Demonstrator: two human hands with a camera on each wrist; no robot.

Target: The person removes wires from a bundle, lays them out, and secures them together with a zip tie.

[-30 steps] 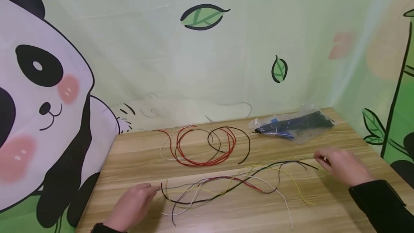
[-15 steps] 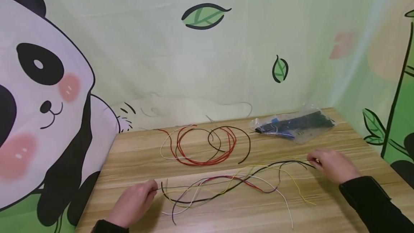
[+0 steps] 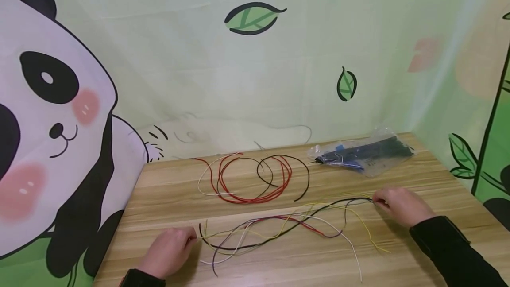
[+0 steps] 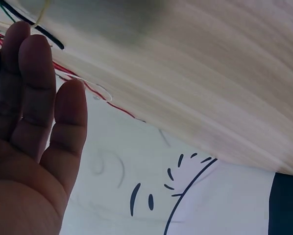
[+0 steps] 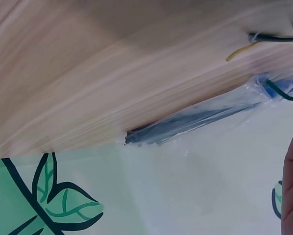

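My left hand (image 3: 169,251) pinches a thin green wire (image 4: 5,11) left of a loose bundle of wires; in the left wrist view, other fingers stand nearly straight. At the bundle's right end my right hand (image 3: 402,206) pinches the green wire too, and the wire's free end (image 5: 282,94) sticks out in the right wrist view. Between the hands lie a thick black wire (image 3: 255,246), a yellow wire (image 3: 364,226), a white wire (image 3: 350,248), a red wire (image 3: 310,226) and a purple wire (image 3: 214,262), crossing each other on the wooden table (image 3: 279,269).
Behind the bundle lies a coil of red wire (image 3: 255,201), with a black wire (image 3: 308,176) and a white wire (image 3: 199,183) looped over it. A clear plastic bag (image 3: 374,169) of thin black strips lies at the back right. A printed cloth (image 3: 179,70) hangs behind the table.
My right hand has moved left, in to the tip of the black wire. My left hand has barely shifted, and the green wire no longer shows as a distinct line between the hands.
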